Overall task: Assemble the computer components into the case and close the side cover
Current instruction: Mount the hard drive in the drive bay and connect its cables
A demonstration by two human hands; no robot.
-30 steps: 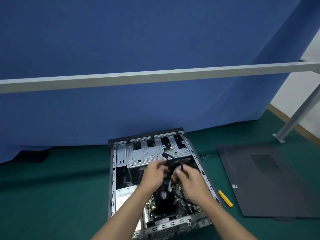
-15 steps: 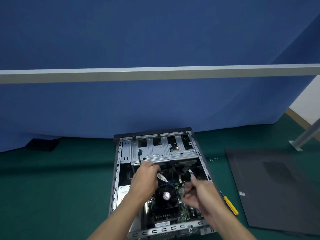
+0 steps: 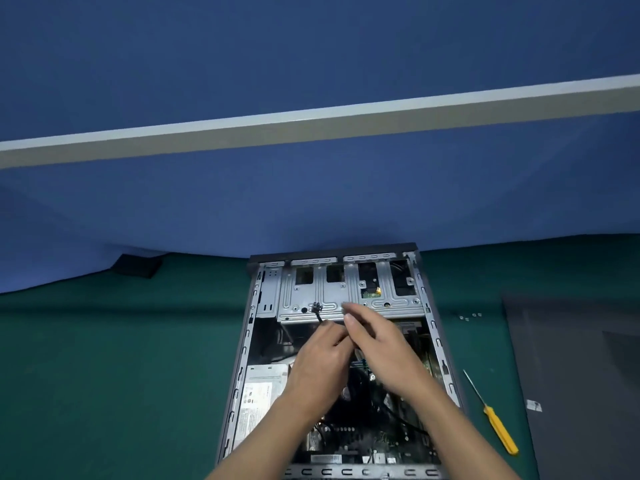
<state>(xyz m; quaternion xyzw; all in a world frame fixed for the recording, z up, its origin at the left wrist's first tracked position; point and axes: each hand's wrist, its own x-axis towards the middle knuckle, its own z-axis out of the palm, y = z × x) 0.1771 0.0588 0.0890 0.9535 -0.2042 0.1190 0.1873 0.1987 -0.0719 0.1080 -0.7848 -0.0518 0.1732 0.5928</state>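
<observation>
Left hand (image 3: 322, 362) pinches that floppy, light cable (image 3: 318, 317) mid-frame, can't tell if right hand (image 3: 384, 348) grips anything; I'd grab its stiff plug (image 3: 316, 308).

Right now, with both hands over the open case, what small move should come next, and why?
Probably guide the black connector down toward its socket in the case. The left hand pinches its cable, leaving it loose above the drive cage; the right hand hovers beside it. The side cover lies apart, so cabling looks unfinished.
</observation>
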